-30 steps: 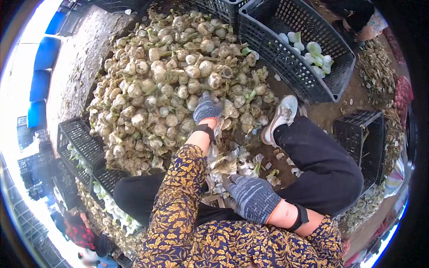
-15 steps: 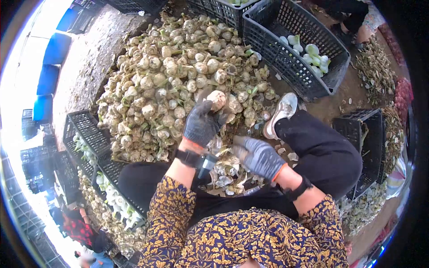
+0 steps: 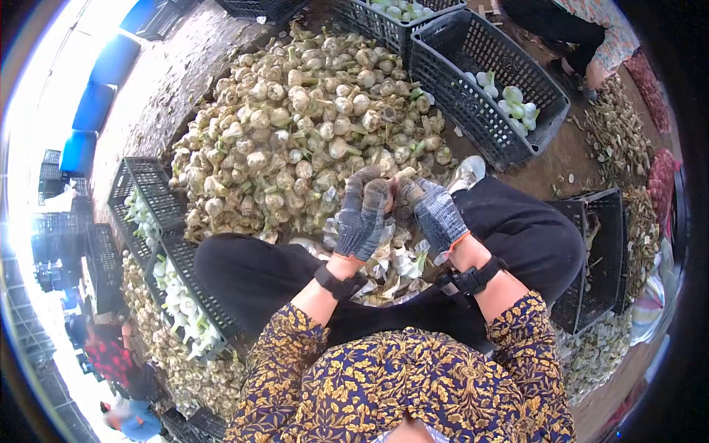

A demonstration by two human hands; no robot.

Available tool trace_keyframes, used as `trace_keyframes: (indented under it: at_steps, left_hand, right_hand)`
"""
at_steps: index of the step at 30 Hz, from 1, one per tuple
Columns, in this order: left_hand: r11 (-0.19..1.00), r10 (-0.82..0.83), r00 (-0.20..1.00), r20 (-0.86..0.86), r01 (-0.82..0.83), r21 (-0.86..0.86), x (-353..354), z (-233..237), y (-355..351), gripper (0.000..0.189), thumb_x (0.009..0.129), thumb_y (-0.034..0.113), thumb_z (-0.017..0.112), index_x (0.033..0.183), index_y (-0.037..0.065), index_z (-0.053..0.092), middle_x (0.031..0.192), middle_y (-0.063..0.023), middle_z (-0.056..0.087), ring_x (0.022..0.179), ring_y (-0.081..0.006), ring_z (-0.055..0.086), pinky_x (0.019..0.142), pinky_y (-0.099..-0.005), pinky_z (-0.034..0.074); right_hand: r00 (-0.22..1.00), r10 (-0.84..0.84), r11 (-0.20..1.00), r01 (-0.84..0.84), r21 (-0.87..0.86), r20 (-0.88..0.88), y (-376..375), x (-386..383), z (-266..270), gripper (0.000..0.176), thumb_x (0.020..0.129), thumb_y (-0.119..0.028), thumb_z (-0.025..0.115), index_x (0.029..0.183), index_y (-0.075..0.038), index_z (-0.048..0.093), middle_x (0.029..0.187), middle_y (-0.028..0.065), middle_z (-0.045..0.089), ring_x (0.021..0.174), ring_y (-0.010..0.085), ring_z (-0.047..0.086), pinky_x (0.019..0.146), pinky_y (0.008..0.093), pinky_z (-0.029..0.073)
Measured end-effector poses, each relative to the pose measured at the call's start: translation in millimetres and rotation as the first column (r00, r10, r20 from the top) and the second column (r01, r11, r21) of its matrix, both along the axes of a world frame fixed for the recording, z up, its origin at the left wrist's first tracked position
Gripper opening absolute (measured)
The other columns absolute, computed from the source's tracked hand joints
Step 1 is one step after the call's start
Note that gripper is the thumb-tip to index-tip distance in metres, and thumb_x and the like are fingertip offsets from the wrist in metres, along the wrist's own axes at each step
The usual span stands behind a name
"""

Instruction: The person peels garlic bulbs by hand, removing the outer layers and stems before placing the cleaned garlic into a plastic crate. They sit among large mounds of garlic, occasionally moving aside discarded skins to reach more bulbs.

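My left hand (image 3: 361, 215), in a grey knit glove, is closed around a garlic bulb (image 3: 391, 196), most of which the fingers hide. My right hand (image 3: 436, 213), gloved alike, meets it from the other side with fingers pinched at the bulb. Exactly what the right fingertips grip is hard to make out. Just beyond both hands rises a large heap of unpeeled garlic bulbs (image 3: 295, 133), dirty and pale brown with short stalks. Below the hands, between my legs, lie loose white and tan peelings (image 3: 402, 262).
A black crate (image 3: 484, 88) with several clean white bulbs stands at upper right. Black crates (image 3: 185, 280) with white bulbs line my left side. Another black crate (image 3: 591, 258) is by my right knee. A co-worker (image 3: 569, 33) sits at upper right near scattered peelings (image 3: 617, 125).
My left hand has drawn the bulb back from the heap toward me. My right hand has risen to meet it, and both hands are now together at the bulb.
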State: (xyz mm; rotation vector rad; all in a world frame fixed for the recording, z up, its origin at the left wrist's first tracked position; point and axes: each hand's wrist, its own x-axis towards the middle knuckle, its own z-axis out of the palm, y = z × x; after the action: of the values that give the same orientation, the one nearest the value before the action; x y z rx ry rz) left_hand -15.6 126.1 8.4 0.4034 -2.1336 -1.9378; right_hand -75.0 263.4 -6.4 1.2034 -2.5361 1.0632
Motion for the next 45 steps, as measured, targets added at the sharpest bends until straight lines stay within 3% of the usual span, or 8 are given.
trace_keyframes:
  at_steps: [6, 23, 25, 27, 29, 32, 37, 45]
  left_hand:
    - [1.0, 0.008, 0.998, -0.061, -0.008, 0.002, 6, -5, 3, 0.031, 0.089, 0.027, 0.045, 0.107, 0.002, 0.047, 0.096, -0.0077, 0.052, 0.089, -0.0146, 0.049, 0.08, -0.0285, 0.04]
    - [0.982, 0.104, 0.993, -0.063, -0.112, -0.15, 4, -29, 2, 0.031, 0.092, 0.027, 0.033, 0.103, 0.004, 0.051, 0.096, -0.0075, 0.053, 0.088, -0.0145, 0.05, 0.079, -0.0269, 0.041]
    - [0.945, 0.103, 0.984, 0.145, -0.142, 0.296, -4, -31, -5, 0.036, 0.093, 0.03, 0.029, 0.097, 0.004, 0.054, 0.092, -0.0075, 0.055, 0.081, -0.0123, 0.052, 0.071, -0.0255, 0.044]
    - [0.213, -0.416, 0.882, 0.221, -0.142, 0.967, -2, -28, -26, 0.039, 0.091, 0.037, 0.032, 0.09, 0.005, 0.054, 0.088, -0.0055, 0.056, 0.077, -0.0107, 0.052, 0.067, -0.0244, 0.044]
    - [0.231, -0.456, 0.871, 0.184, -0.084, 0.969, -4, -26, -22, 0.037, 0.087, 0.04, 0.041, 0.091, 0.005, 0.052, 0.088, -0.002, 0.054, 0.071, -0.0092, 0.051, 0.062, -0.0246, 0.045]
    - [0.977, 0.019, 0.998, -0.067, -0.032, -0.212, 4, -25, 6, 0.038, 0.084, 0.022, 0.054, 0.114, 0.004, 0.039, 0.097, -0.0042, 0.049, 0.081, -0.0103, 0.05, 0.07, -0.0239, 0.044]
    - [0.617, -0.193, 0.968, 0.161, -0.008, 0.787, 9, -11, -4, 0.042, 0.084, 0.023, 0.055, 0.118, 0.006, 0.037, 0.097, -0.008, 0.051, 0.085, -0.015, 0.053, 0.074, -0.0295, 0.047]
    - [0.654, -0.333, 0.924, 0.187, 0.083, 0.752, 6, -14, -16, 0.044, 0.086, 0.027, 0.051, 0.122, 0.006, 0.036, 0.11, -0.0097, 0.051, 0.091, -0.0195, 0.055, 0.08, -0.0312, 0.047]
  right_hand:
    - [0.851, -0.133, 0.986, 0.165, -0.018, 0.508, -7, 3, -7, 0.02, 0.081, -0.012, 0.048, 0.097, -0.002, 0.055, 0.077, 0.0186, 0.057, 0.069, 0.0327, 0.057, 0.061, 0.0399, 0.045]
    - [0.991, -0.072, 0.993, 0.082, -0.089, 0.109, -6, 7, 7, 0.015, 0.077, -0.014, 0.053, 0.085, -0.003, 0.059, 0.074, 0.017, 0.056, 0.068, 0.0335, 0.055, 0.059, 0.0409, 0.043]
    - [0.936, -0.119, 0.97, 0.181, -0.162, 0.332, -9, 9, 12, 0.017, 0.078, -0.017, 0.053, 0.082, -0.001, 0.059, 0.074, 0.0191, 0.057, 0.069, 0.0351, 0.055, 0.061, 0.0414, 0.043]
    - [0.857, -0.146, 0.96, 0.244, -0.139, 0.494, -9, 8, 16, 0.023, 0.078, -0.021, 0.052, 0.081, 0.001, 0.058, 0.073, 0.0229, 0.056, 0.072, 0.0375, 0.055, 0.064, 0.0417, 0.043]
    - [0.792, -0.226, 0.964, 0.265, 0.014, 0.567, -9, 5, 25, 0.022, 0.079, -0.019, 0.051, 0.085, 0.001, 0.057, 0.079, 0.0215, 0.057, 0.076, 0.0356, 0.055, 0.067, 0.0409, 0.043]
    - [0.83, -0.265, 0.964, 0.237, 0.119, 0.49, -1, 2, 1, 0.024, 0.08, -0.02, 0.05, 0.085, 0.002, 0.056, 0.081, 0.0225, 0.057, 0.078, 0.036, 0.055, 0.068, 0.0411, 0.043]
    - [0.998, 0.037, 0.984, -0.045, 0.172, 0.051, 9, -6, -5, 0.022, 0.08, -0.019, 0.049, 0.083, 0.002, 0.056, 0.079, 0.0202, 0.057, 0.077, 0.037, 0.054, 0.066, 0.0419, 0.044]
    - [0.869, -0.052, 0.992, 0.102, -0.076, 0.493, 1, -6, -35, 0.02, 0.079, -0.007, 0.045, 0.094, 0.0, 0.056, 0.09, 0.019, 0.058, 0.088, 0.0312, 0.056, 0.08, 0.0343, 0.045]
